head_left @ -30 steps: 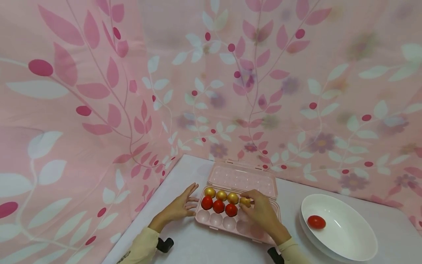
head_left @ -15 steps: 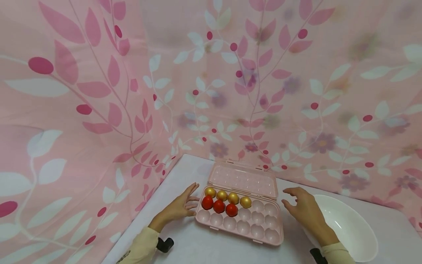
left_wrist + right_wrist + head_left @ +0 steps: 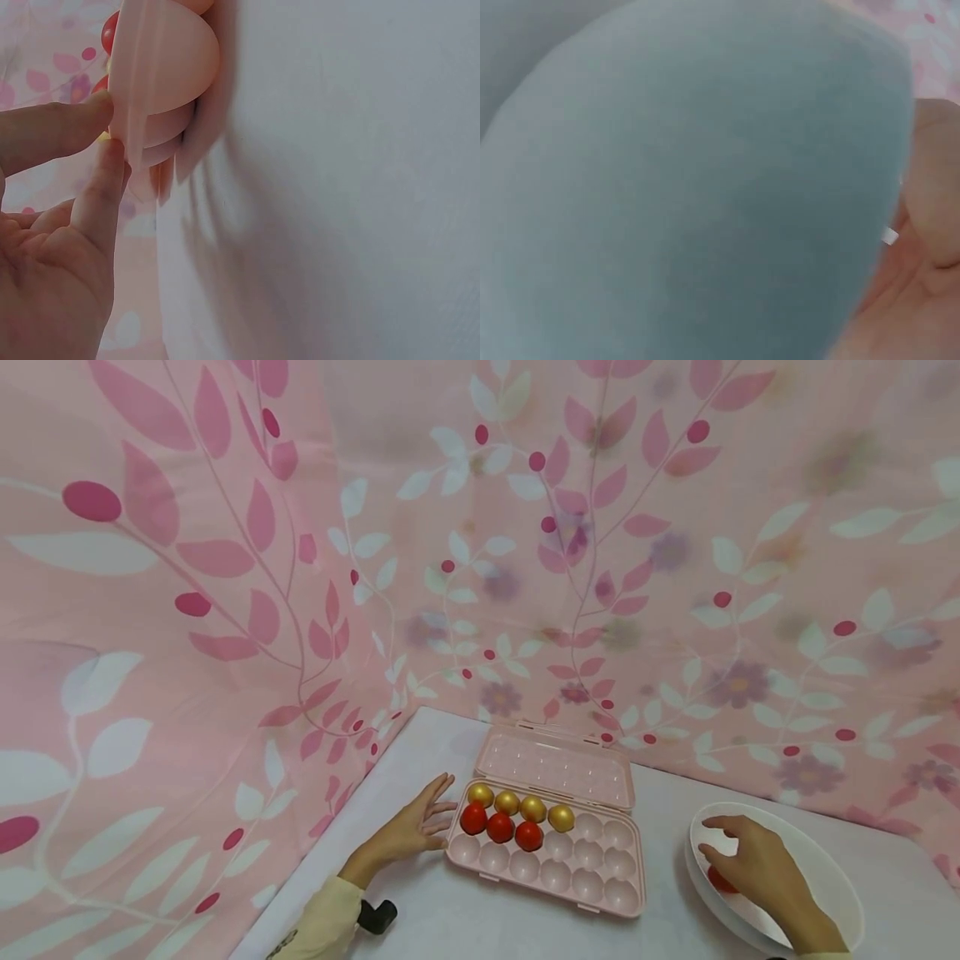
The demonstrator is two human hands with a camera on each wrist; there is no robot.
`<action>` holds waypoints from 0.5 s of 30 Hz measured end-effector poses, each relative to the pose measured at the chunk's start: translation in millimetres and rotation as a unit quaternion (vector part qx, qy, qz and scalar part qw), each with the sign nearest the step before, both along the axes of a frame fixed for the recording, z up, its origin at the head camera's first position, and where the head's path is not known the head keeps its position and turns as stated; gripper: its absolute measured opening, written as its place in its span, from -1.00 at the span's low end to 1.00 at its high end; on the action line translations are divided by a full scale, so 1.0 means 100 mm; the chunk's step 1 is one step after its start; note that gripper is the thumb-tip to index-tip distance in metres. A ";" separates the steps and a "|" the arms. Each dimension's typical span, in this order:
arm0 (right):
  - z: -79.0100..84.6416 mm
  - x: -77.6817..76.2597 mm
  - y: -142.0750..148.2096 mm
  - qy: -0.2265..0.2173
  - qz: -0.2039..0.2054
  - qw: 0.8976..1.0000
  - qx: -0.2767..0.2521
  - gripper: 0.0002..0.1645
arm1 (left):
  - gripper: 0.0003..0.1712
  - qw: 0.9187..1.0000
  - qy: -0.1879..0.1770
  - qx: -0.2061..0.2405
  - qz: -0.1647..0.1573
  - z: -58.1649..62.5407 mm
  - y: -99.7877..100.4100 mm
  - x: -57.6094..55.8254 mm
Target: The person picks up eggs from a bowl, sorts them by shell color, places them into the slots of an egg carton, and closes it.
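A pale pink egg box (image 3: 555, 878) lies with its lid folded back on the white table. Gold eggs (image 3: 532, 808) sit in several wells of its back row, and red eggs (image 3: 500, 827) fill 3 wells of the middle row. At the box's left end my left hand (image 3: 411, 828) has its fingers extended, and in the left wrist view its fingertips (image 3: 111, 150) are right at the box's rim. My right hand (image 3: 765, 864) reaches over the white bowl (image 3: 821, 868), thumb and fingers apart, with a red egg (image 3: 722, 881) partly hidden below it.
The box's clear pink lid (image 3: 555, 767) lies towards the back edge of the table. A flowered pink cloth (image 3: 637, 568) hangs behind and to the left. In the right wrist view the bowl's outer wall (image 3: 705, 187) covers most of the picture.
My right hand has let go of a gold egg in the back row's fourth well, then moved right to the bowl. My left hand has stayed at the box's left end.
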State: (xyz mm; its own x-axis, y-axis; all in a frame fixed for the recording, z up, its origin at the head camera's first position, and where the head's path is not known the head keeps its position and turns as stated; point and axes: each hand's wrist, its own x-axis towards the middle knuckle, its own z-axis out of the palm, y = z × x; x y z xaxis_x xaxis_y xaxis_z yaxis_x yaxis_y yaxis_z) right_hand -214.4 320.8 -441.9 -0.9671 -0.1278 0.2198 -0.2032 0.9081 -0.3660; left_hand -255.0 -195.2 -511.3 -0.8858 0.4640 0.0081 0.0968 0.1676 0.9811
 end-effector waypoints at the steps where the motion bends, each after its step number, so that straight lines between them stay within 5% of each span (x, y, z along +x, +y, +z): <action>1: -0.01 0.01 0.04 -0.014 0.000 1.000 0.004 -0.53 | 0.26 1.000 0.000 0.001 -0.001 0.00 0.00 0.00; 5: -0.12 0.03 0.13 -0.072 0.004 0.997 0.017 -0.52 | 0.27 1.000 -0.001 0.000 -0.002 -0.01 0.00 0.01; 15: -0.25 0.00 0.21 -0.103 -0.013 0.994 0.019 -0.48 | 0.27 1.000 0.000 -0.007 0.000 -0.02 0.00 -0.01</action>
State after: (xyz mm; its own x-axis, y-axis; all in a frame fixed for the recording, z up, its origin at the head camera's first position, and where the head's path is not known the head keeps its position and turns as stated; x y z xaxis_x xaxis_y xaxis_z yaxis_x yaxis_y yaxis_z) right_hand -214.6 341.6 -467.1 -0.9942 -0.1073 0.0120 -0.1043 0.9262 -0.3624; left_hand -255.9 -195.4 -513.5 -0.8862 0.4633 0.0019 0.0966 0.1807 0.9788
